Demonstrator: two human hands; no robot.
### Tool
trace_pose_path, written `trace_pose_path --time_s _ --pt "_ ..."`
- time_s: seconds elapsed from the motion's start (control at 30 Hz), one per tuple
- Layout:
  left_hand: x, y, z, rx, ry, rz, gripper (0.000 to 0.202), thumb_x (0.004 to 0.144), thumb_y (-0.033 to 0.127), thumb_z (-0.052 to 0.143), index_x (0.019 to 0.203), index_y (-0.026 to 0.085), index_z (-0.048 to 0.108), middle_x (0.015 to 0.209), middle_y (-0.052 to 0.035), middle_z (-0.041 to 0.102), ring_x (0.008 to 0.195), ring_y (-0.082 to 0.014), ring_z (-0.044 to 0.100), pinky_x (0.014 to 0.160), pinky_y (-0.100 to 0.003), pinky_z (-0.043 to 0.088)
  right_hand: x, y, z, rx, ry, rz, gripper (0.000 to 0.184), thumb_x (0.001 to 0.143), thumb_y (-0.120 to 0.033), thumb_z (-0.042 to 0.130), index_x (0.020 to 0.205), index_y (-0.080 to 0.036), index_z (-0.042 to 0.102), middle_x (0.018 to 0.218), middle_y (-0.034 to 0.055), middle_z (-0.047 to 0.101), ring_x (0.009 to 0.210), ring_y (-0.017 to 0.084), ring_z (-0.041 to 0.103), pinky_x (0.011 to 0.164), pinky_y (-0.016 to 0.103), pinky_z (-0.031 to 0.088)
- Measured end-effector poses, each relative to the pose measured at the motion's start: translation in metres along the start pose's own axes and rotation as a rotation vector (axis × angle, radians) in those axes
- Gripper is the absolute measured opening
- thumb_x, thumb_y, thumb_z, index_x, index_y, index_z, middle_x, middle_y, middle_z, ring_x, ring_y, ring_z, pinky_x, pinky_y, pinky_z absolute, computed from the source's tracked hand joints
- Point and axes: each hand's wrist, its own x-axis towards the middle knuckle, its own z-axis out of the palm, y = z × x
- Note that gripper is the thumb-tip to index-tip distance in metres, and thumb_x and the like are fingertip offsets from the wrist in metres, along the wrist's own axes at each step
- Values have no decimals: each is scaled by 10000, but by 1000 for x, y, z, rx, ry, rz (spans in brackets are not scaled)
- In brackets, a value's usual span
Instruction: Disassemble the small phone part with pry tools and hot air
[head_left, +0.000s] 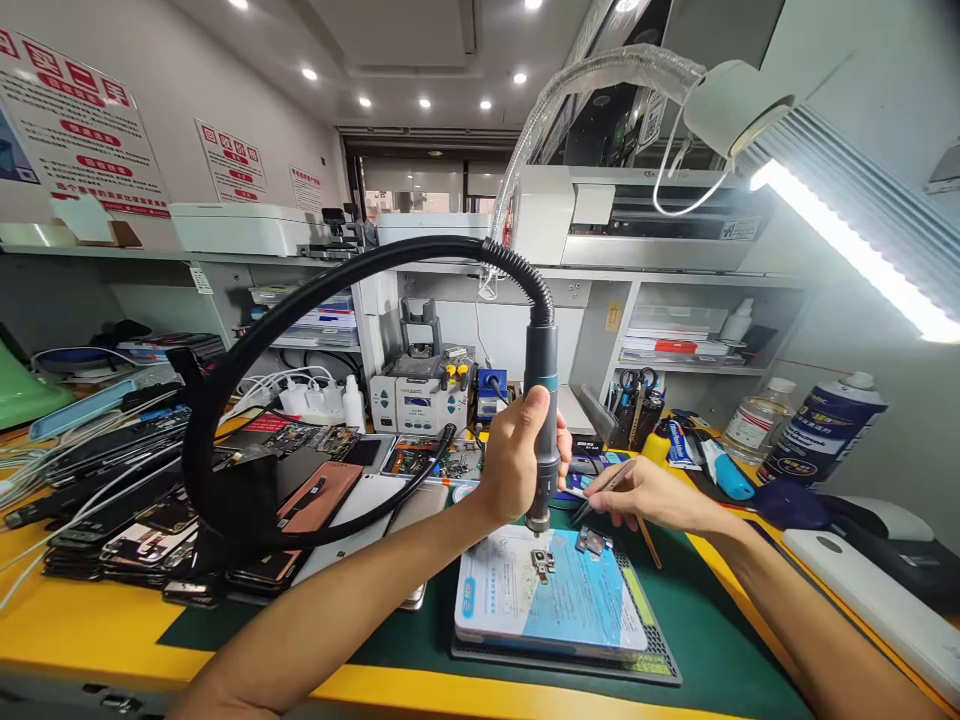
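Upright in my left hand (510, 455) is a hot air gun (541, 350), my fingers wrapped round its dark handle and its nozzle pointing down. Just below the nozzle, apart from it, a small phone camera module (542, 566) lies on a blue-and-white printed pad (517, 605). Farther back on the same pad rests a small grey metal part (594, 541). My right hand (646, 493) pinches a pair of tweezers (582, 508), held low past the pad's back right edge. The tweezers' tips look apart from both small parts.
The gun's black hose (322, 285) arches over the left side. Stacked phones and phone parts (154, 535) crowd the left of the bench. A soldering station (420, 402) stands at the back, bottles and a spray can (823, 430) at the right. A bright lamp (855, 250) hangs upper right.
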Motion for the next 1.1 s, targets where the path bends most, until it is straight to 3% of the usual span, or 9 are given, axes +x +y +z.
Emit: trace_pose_path --time_s 0.17,0.43,0.6,0.73,1.1 --pt "0 1 -1 13 -14 -21 523 869 702 524 777 188 537 562 22 535 416 -104 486 384 -235 431 -14 -11 -9 123 22 -49 445 778 -498 776 1032 -133 753 734 56 698 640 179 649 519 279 515" --pt "-2 -4 1 61 -7 -24 522 856 705 547 778 188 543 568 20 548 419 -103 493 387 -234 424 -18 -20 15 114 -67 -82 306 722 -404 847 918 -169 828 824 71 753 604 153 641 551 282 536" --pt "-4 -7 2 78 -45 -48 540 885 713 484 771 189 546 566 15 552 406 -110 497 390 -250 413 -18 -22 23 84 -56 -56 327 708 -439 843 888 -167 824 697 61 749 604 174 647 490 253 480" --pt "-4 -9 0 91 -39 -29 511 865 691 548 760 191 543 565 24 550 425 -106 509 409 -249 417 -18 -22 25 58 -40 -37 363 699 -467 841 900 -165 826 720 73 765 601 176 649 478 249 463" --pt "-4 -12 0 62 -34 -19 498 915 665 479 780 189 539 571 17 556 414 -107 498 396 -246 409 -15 -15 33 60 -61 -28 363 710 -452 844 938 -170 824 716 61 763 581 147 616 469 224 427"
